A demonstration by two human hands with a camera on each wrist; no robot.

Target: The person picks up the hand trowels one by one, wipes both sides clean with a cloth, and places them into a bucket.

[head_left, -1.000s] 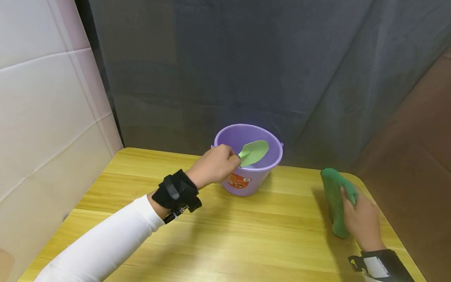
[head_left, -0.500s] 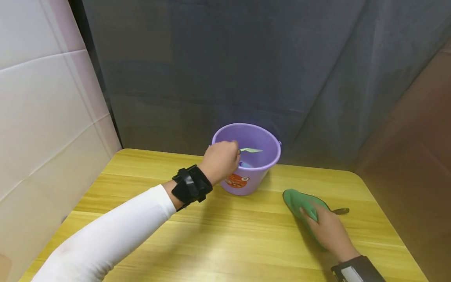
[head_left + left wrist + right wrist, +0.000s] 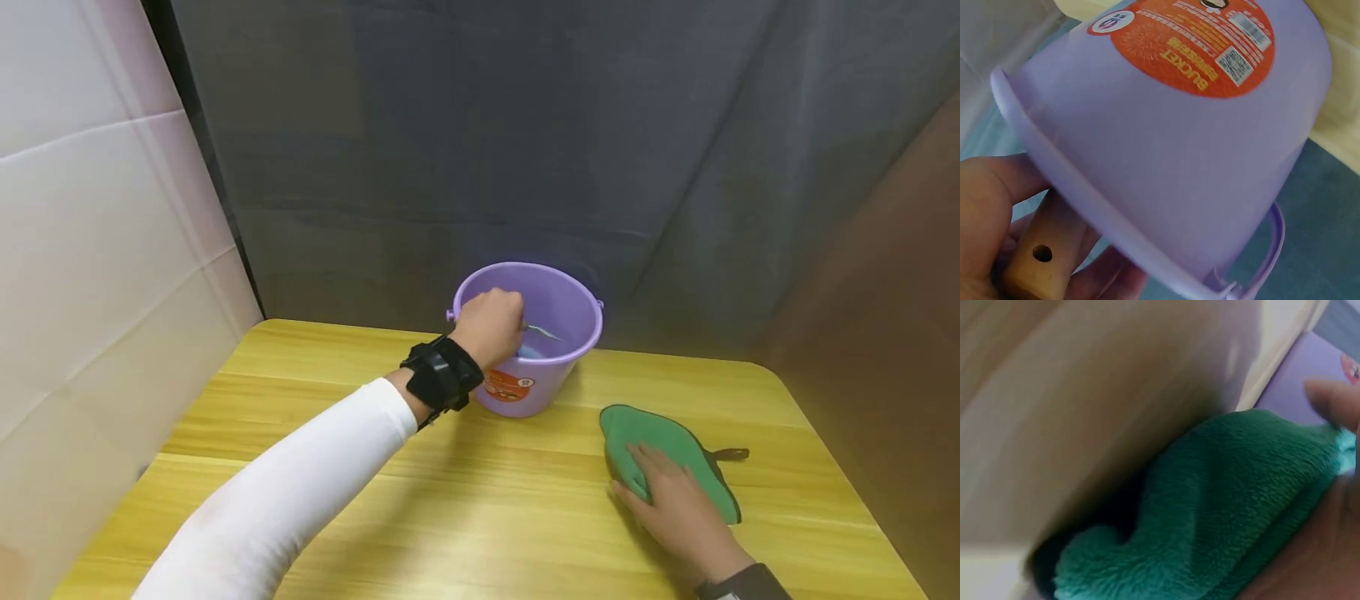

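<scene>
My left hand (image 3: 491,325) is at the near rim of a purple bucket (image 3: 543,383), gripping a small garden trowel. The trowel's wooden handle (image 3: 1044,250), with a hole in its end, lies within the curled fingers in the left wrist view. Its pale green blade (image 3: 543,332) shows edge-on inside the bucket. Something bluish (image 3: 528,352) is partly visible lower in the bucket. My right hand (image 3: 675,508) rests on a green fluffy cloth (image 3: 1229,494) with a dark border, its fingers extended and thumb apart. Part of the cloth bunches up beside the palm.
The bucket stands near the back edge of the wooden table (image 3: 420,508), in front of a dark grey curtain (image 3: 487,142). A dark hanging loop (image 3: 730,454) sticks out from the cloth. White panels (image 3: 97,250) rise on the left and a brown one (image 3: 885,317) on the right.
The left hand has moved forward over the bucket, and the trowel blade has turned edge-on and lowered. The right hand has brought the cloth leftward and down; it now lies spread on the table.
</scene>
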